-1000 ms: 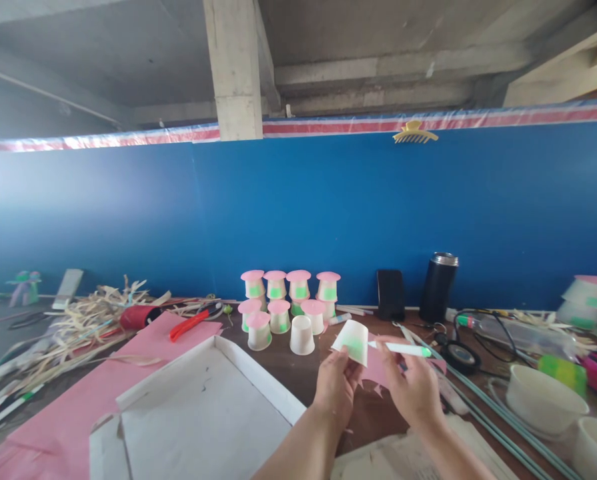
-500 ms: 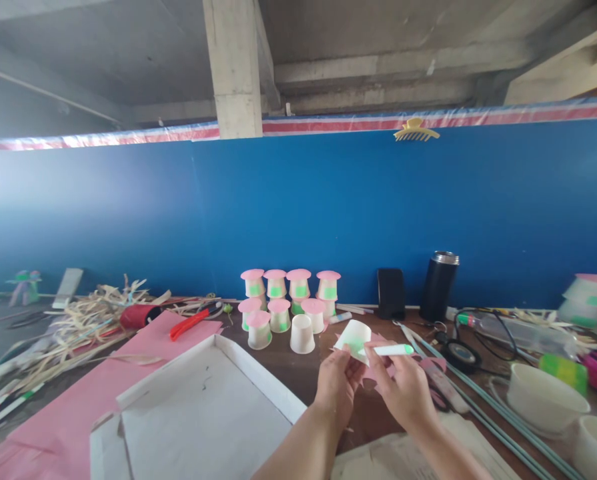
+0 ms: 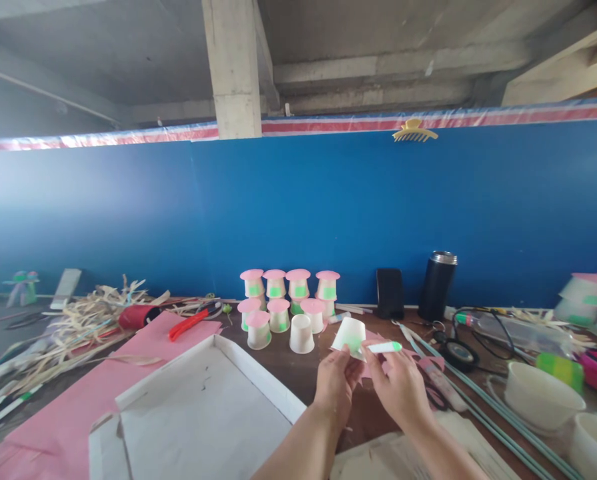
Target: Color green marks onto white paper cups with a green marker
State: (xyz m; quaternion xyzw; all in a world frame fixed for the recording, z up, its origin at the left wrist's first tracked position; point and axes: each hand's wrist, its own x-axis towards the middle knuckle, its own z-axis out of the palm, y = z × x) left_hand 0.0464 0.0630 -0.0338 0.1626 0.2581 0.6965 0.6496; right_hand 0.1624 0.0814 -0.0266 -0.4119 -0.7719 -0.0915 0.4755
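Note:
My left hand point(image 3: 336, 381) grips a white paper cup point(image 3: 349, 333) that is tilted, its wide rim toward me. A green patch shows on the cup's side. In my right hand point(image 3: 399, 383) is a white marker pen point(image 3: 384, 347) with a green end pointing right; its other end is at the cup, and my fingers partly hide the tip. Just left stands a plain white paper cup point(image 3: 302, 335), upside down. Beyond it are several upturned cups point(image 3: 279, 316) with green patches and pink paper discs on top, some stacked.
A white box lid point(image 3: 193, 413) and pink paper point(image 3: 83, 407) lie at left, beside a heap of pale strips point(image 3: 101, 320). At the back right stand a black phone point(image 3: 389, 293) and a black flask point(image 3: 437, 287). Bluish rods point(image 3: 498, 407) and white bowls point(image 3: 543, 397) lie right.
The marker pen has swung slightly and its green end has shifted left, with my right hand turning a little. The held cup stands a bit more upright, shifted slightly left.

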